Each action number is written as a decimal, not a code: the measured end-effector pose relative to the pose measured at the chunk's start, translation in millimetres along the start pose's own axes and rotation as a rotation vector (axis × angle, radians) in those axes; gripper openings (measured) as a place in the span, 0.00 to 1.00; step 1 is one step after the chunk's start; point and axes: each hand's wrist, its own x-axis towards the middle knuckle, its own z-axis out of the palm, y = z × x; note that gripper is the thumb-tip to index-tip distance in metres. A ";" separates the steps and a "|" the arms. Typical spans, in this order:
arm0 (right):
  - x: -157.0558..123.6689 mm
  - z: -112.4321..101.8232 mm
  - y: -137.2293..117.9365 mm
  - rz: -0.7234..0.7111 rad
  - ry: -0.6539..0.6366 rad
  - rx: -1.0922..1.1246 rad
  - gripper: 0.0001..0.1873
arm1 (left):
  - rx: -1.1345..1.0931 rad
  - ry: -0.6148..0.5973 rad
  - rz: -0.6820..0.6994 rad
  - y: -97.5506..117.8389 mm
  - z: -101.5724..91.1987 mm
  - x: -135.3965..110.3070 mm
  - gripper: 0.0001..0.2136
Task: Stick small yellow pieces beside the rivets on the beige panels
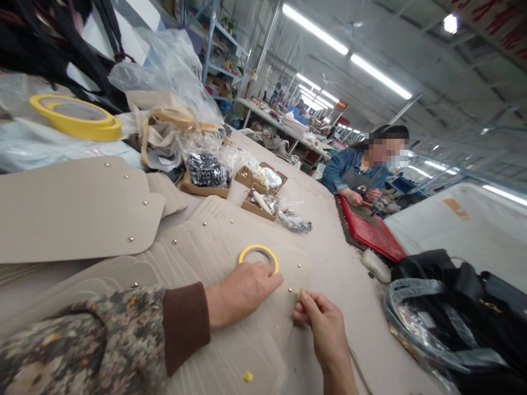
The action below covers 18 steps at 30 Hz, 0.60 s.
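My left hand [247, 288], in a brown-cuffed floral sleeve, is closed on the near side of a roll of yellow tape [258, 248]. Beneath it spread overlapping beige sheets [222, 247] with small metal studs. To the right, thumb and fingers of my right hand [323, 323] pinch a small piece of yellow tape [299, 293] by the sheets' right edge, close to a stud [290, 290]. A crumpled yellow bit [247, 376] lies on the sheets nearer to me.
Cardboard boxes of small parts [259, 206] and more yellow tape rolls [78, 118] lie at the back left. Black bags [473, 307] fill the right side. Across the table, a person works at a red board [370, 233]. A stack of beige panels [74, 214] sits left.
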 end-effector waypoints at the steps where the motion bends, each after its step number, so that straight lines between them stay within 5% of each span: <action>1: 1.1 -1.5 0.7 0.016 -0.010 -0.014 0.26 | 0.011 -0.036 -0.011 -1.2 0.5 0.4 0.05; 18: 5.0 13.0 7.1 -0.282 0.024 -0.625 0.21 | -0.021 -0.104 -0.009 -0.1 2.6 1.4 0.06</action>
